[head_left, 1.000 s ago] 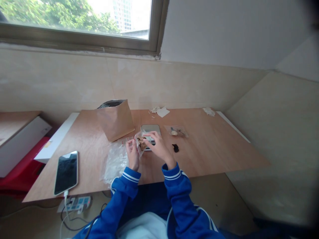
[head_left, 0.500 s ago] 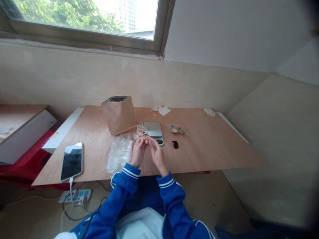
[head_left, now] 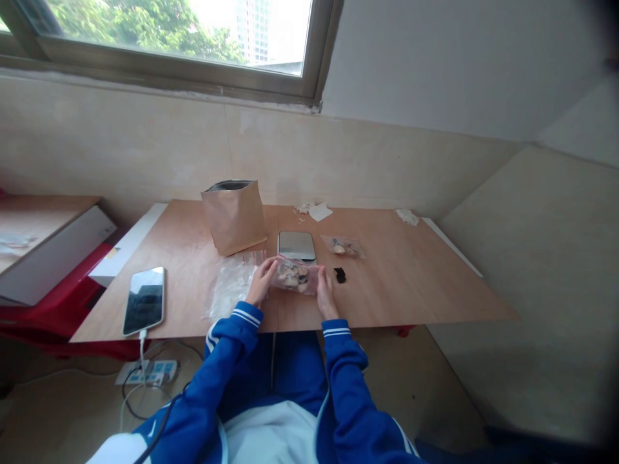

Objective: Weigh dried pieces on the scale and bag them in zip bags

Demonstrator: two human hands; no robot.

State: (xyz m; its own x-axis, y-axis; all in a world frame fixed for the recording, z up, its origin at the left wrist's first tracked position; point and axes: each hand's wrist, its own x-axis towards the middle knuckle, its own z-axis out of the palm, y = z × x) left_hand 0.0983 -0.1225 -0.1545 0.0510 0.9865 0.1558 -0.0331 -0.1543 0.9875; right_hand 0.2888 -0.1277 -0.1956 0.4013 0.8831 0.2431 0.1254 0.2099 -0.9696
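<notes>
A clear zip bag (head_left: 296,277) with several pale and dark pieces inside is stretched between my two hands, its red-striped edge at the top. My left hand (head_left: 262,281) grips its left end, and my right hand (head_left: 325,291) grips its right end. Behind it is a kitchen scale (head_left: 296,245) with a metal plate; the bag hides the scale's front. A stack of clear plastic bags (head_left: 232,287) lies beside my left hand. To the right of my right hand is a small black piece (head_left: 340,275). Another filled clear bag (head_left: 344,247) lies behind that piece.
A brown paper bag (head_left: 235,216) stands with its top open at the back left. A phone (head_left: 144,301) on a charging cable lies near the table's left edge. White scraps (head_left: 319,211) and a crumpled tissue (head_left: 407,217) lie along the back.
My hands have moved apart, from pinching close together at the bag's top to holding its two ends. The bag is now spread flat between them, in front of the scale.
</notes>
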